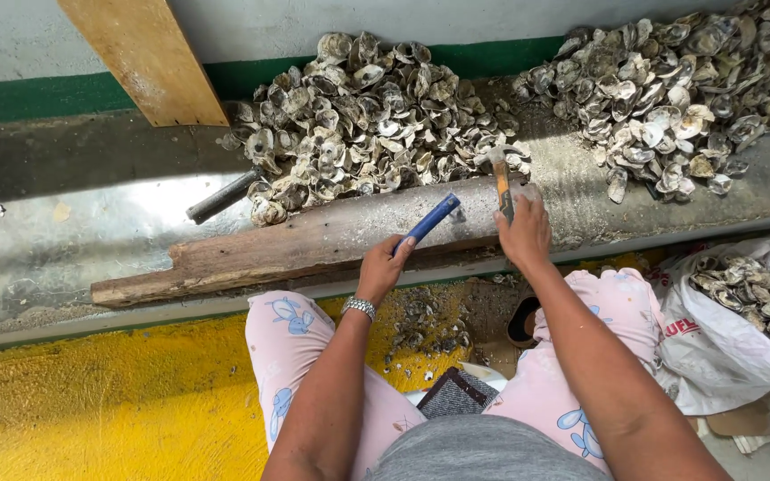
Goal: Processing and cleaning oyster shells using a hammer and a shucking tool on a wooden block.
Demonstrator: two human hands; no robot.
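My left hand (383, 265) grips a blue-handled tool (430, 220) whose tip rests on a long, weathered wooden plank (251, 249). My right hand (524, 233) holds a small hammer with an orange handle (502, 181), its metal head raised near the edge of a shell heap. A big pile of grey oyster shells (367, 116) lies on the wet ledge just beyond the plank. A silver bracelet circles my left wrist.
A second shell heap (670, 89) fills the ledge at the right. A white sack (741, 312) holding more shells stands by my right knee. A dark metal bar (223, 196) pokes out left of the pile. A wooden board (149, 58) leans against the wall. Yellow floor lies below.
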